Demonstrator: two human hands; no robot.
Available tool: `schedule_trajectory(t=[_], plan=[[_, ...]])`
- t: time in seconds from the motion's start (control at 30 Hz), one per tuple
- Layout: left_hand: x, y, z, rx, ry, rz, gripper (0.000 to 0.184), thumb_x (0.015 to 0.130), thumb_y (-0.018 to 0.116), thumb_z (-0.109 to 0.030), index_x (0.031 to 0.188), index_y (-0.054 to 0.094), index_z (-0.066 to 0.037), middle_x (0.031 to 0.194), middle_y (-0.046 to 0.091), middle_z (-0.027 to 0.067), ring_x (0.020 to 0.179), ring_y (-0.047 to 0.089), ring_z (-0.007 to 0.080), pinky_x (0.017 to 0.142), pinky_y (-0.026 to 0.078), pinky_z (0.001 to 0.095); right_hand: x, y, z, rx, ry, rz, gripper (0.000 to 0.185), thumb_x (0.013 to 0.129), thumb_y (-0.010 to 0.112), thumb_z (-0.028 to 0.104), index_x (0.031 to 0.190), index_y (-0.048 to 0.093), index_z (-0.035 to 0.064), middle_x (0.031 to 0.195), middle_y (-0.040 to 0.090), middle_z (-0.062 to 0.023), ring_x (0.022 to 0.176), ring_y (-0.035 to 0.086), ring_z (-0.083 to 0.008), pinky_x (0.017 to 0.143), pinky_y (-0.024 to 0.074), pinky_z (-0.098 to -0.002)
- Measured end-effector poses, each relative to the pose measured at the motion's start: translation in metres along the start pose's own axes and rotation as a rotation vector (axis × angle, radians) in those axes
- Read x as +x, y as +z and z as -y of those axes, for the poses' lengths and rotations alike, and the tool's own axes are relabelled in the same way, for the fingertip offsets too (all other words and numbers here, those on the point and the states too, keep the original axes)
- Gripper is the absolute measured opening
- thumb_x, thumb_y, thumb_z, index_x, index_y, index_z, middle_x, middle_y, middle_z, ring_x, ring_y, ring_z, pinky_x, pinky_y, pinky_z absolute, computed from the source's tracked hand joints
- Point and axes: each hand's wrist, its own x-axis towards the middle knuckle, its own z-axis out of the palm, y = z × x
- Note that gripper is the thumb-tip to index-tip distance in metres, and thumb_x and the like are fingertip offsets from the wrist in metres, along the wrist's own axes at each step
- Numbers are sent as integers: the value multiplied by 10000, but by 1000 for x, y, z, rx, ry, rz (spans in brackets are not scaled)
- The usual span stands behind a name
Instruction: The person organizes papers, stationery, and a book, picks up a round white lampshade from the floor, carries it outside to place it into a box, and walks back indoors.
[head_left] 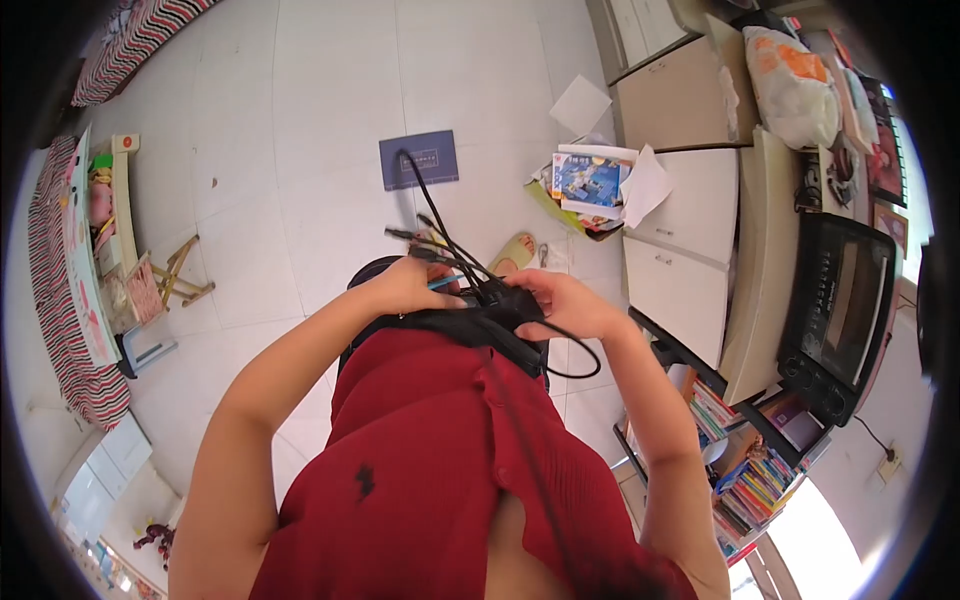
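Note:
A bundle of black cables (512, 308) is held at waist height in front of the red shirt (410, 430). Several cable ends with plugs stick out forward from it, and one loop hangs out to the right. My left hand (402, 287) is closed around the left part of the bundle, with a thin light-blue strip (445, 282) showing by its fingers. On the other side, my right hand (568, 305) grips the bundle between thumb and fingers. Black fabric (440, 322) lies beneath the cables at the waist. The fingertips of both hands are partly hidden.
A dark blue booklet (433, 172) lies on the pale tiled floor ahead. Right of it, a box of books and papers (592, 182) stands by white cabinets (680, 200). A black oven (835, 315) sits farther right, above bookshelves. A small folding stool (175, 280) is at left.

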Motion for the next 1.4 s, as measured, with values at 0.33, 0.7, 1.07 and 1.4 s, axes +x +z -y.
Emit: schedule_trajectory(t=[0.33, 0.7, 1.07, 1.4], plan=[[27, -26, 5, 478, 314, -93, 261, 791, 643, -309, 832, 662, -52, 799, 641, 135, 744, 607, 303, 680, 496, 352, 1, 42, 26, -331, -54, -252, 627, 672, 778, 48, 1233, 500, 22, 1079, 638, -105, 1011, 615, -191, 899, 478, -323], [5, -57, 11, 129, 429, 2, 428, 811, 677, -142, 1178, 553, 40, 1025, 657, 116, 911, 622, 189, 846, 495, 313, 14, 59, 10, -885, 82, -380, 426, 721, 688, 74, 1120, 538, 60, 1010, 630, -195, 970, 597, -357, 819, 484, -403], [-1, -101, 30, 98, 184, 215, 448, 816, 681, -296, 1165, 591, -30, 978, 658, 101, 841, 596, 164, 784, 482, 300, 67, 41, -32, -218, -126, -44, 673, 751, 592, 22, 1390, 385, 58, 1234, 551, -217, 1165, 537, -302, 993, 404, -338], [32, -210, 58, 787, -10, -392, 247, 798, 631, -255, 896, 659, -30, 826, 648, 188, 740, 629, 328, 686, 487, 400, 55, 43, -49, -552, -50, -316, 383, 878, 459, 123, 1248, 503, 33, 1132, 595, -246, 1085, 563, -379, 903, 441, -408]])
